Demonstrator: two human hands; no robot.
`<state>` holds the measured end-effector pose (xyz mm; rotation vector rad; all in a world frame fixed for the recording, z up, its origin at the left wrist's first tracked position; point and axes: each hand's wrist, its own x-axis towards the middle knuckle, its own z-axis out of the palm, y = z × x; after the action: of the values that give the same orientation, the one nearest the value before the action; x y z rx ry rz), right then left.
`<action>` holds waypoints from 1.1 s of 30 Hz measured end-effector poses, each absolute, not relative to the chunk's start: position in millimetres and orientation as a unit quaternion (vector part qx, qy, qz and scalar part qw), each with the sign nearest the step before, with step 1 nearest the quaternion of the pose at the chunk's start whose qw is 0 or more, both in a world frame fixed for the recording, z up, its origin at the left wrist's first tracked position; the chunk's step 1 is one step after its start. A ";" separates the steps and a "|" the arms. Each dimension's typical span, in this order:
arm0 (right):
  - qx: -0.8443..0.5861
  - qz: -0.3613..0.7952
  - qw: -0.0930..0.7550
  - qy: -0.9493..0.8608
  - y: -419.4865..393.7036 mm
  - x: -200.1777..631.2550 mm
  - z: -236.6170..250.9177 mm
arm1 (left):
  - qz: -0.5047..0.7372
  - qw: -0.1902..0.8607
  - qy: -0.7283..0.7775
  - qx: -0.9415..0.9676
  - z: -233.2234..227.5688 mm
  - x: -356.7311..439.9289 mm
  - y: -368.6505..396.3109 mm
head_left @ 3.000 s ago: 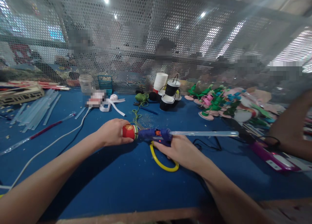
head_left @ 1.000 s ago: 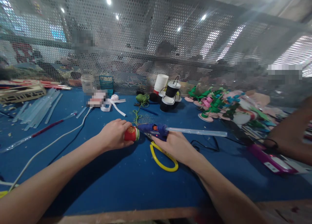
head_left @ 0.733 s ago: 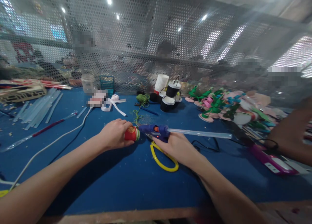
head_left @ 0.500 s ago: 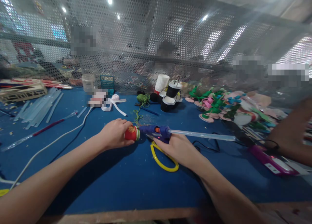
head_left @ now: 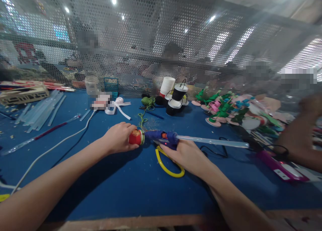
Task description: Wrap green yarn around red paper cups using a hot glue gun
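Observation:
My left hand [head_left: 117,137] grips a small red cup [head_left: 136,137] lying on its side on the blue table [head_left: 120,187], its green-rimmed end facing right. My right hand [head_left: 184,154] holds a blue glue gun [head_left: 162,137] whose nozzle points left at the cup's end. A long clear glue stick [head_left: 213,141] juts from the gun's back toward the right. Yellow-handled scissors [head_left: 167,164] lie under my right hand. Green string [head_left: 142,118] trails from the cup toward the back.
Black and white cups [head_left: 174,98] and a green yarn ball [head_left: 146,100] stand at the back by a perforated metal screen [head_left: 151,40]. Foam flowers [head_left: 231,107] pile at right, clear glue sticks [head_left: 37,112] at left. Another person's arm [head_left: 299,137] rests at far right near a purple tool [head_left: 279,164].
The glue gun has shifted slightly right and its stick tilted a little lower. My left hand keeps the cup still. The other person's arm at the right has moved.

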<state>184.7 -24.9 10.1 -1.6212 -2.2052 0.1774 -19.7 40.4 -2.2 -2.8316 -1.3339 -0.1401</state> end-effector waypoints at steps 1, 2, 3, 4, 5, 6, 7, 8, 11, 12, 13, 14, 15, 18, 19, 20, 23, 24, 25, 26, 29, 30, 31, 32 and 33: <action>-0.577 0.064 0.200 -0.789 -25.3 184.9 10.4 | -0.045 0.006 -0.425 -0.904 -2.2 -19.5 40.3; -0.572 0.064 0.201 -0.792 -26.0 185.0 11.4 | -0.045 0.007 -0.425 -0.904 -2.2 -19.4 40.3; -0.565 0.063 0.200 -0.798 -26.7 184.9 12.8 | -0.043 0.007 -0.425 -0.904 -2.1 -19.3 40.3; -0.558 0.064 0.195 -0.804 -27.6 184.8 14.5 | -0.042 0.007 -0.425 -0.904 -2.0 -19.3 40.4; -0.552 0.065 0.189 -0.809 -28.4 184.6 16.3 | -0.041 0.007 -0.425 -0.904 -2.0 -19.3 40.5; -0.549 0.064 0.182 -0.813 -29.0 184.3 17.8 | -0.040 0.005 -0.426 -0.904 -1.9 -19.4 40.7; -0.549 0.062 0.175 -0.815 -29.5 184.0 18.9 | -0.038 0.004 -0.427 -0.904 -1.9 -19.4 40.8; -0.550 0.058 0.170 -0.816 -29.8 183.8 19.5 | -0.037 0.003 -0.428 -0.903 -1.9 -19.5 40.9; -0.550 0.039 0.174 -0.816 -29.8 183.5 19.1 | -0.034 0.004 -0.434 -0.900 -1.5 -19.5 40.9; -0.548 0.038 0.177 -0.816 -29.6 183.4 18.8 | -0.033 0.005 -0.437 -0.899 -1.4 -19.5 40.9; -0.548 0.039 0.180 -0.816 -29.6 183.3 18.8 | -0.033 0.005 -0.438 -0.898 -1.2 -19.5 40.8; -0.549 0.042 0.181 -0.815 -29.6 183.1 19.0 | -0.032 0.004 -0.438 -0.898 -1.2 -19.6 40.8; -0.549 0.044 0.179 -0.816 -29.6 182.9 19.4 | -0.031 0.002 -0.437 -0.899 -1.2 -19.7 40.8; -0.546 0.040 0.181 -0.817 -29.7 182.5 20.6 | -0.034 0.000 -0.431 -0.902 -1.9 -20.0 41.3; -0.542 0.036 0.183 -0.819 -29.7 182.6 20.7 | -0.036 -0.001 -0.430 -0.902 -2.2 -20.1 41.5; -0.539 0.033 0.185 -0.821 -29.6 182.9 20.6 | -0.039 -0.002 -0.429 -0.903 -2.6 -20.1 41.8; -0.531 0.023 0.173 -0.829 -29.4 184.3 19.2 | -0.038 -0.002 -0.431 -0.902 -3.1 -20.1 42.8; -0.528 0.019 0.166 -0.833 -29.5 184.8 18.7 | -0.037 -0.002 -0.432 -0.901 -3.1 -20.1 43.0; -0.526 0.014 0.160 -0.835 -29.7 185.2 18.3 | -0.036 -0.002 -0.433 -0.900 -3.1 -20.2 43.2; -0.526 0.008 0.153 -0.837 -29.9 185.5 18.1 | -0.035 -0.002 -0.433 -0.901 -3.0 -20.3 43.3; -0.520 -0.012 0.127 -0.845 -31.0 186.2 17.8 | -0.037 0.000 -0.431 -0.902 -2.8 -20.9 43.3; -0.517 -0.014 0.118 -0.848 -31.4 186.3 17.8 | -0.038 0.001 -0.431 -0.901 -2.8 -21.1 43.3; -0.515 -0.011 0.113 -0.850 -31.9 186.4 17.9 | -0.040 0.000 -0.431 -0.902 -2.7 -21.3 43.3; -0.516 -0.002 0.114 -0.849 -32.3 186.5 17.9 | -0.042 -0.001 -0.430 -0.902 -2.7 -21.4 43.3; -0.521 0.012 0.121 -0.845 -32.7 186.7 17.8 | -0.044 -0.003 -0.429 -0.902 -2.7 -21.6 43.4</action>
<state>186.7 -32.7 17.8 -1.5207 -2.4671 0.0352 -21.6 43.4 -2.7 -2.8398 -1.3514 -0.1379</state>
